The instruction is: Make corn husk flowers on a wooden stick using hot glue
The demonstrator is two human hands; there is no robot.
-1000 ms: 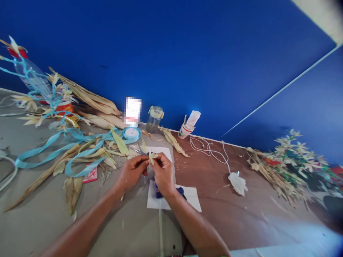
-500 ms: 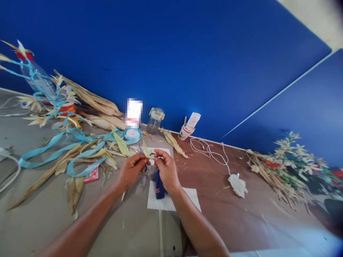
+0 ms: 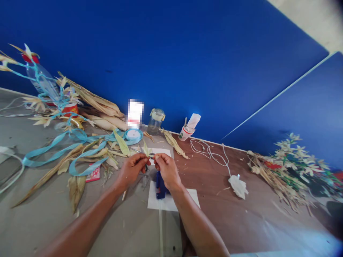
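My left hand (image 3: 134, 167) is closed in a pinch at the base of a small pale-green corn husk piece (image 3: 146, 149), whose pointed tips stand up above the fingers. Close beside it, my right hand (image 3: 167, 169) also pinches, thumb against forefinger, at the husk's right side; whatever is in that pinch is too small to make out. Below the right hand, a dark blue glue gun (image 3: 160, 191) lies on a white paper sheet (image 3: 187, 198), partly covered by the hand. Scissors (image 3: 137, 149) lie behind the left hand, mostly hidden.
Dried husks (image 3: 76, 191) and loops of blue ribbon (image 3: 45, 153) cover the left side. A ribbon spool (image 3: 133, 135), glass jar (image 3: 156, 121) and paper cup (image 3: 185, 133) stand along the blue wall. A white cable (image 3: 210, 153) and husk flowers (image 3: 297, 153) lie to the right.
My right fingertips have moved slightly down and curled closer together beside the husk piece. My left hand keeps its pinch. The view has shifted a little.
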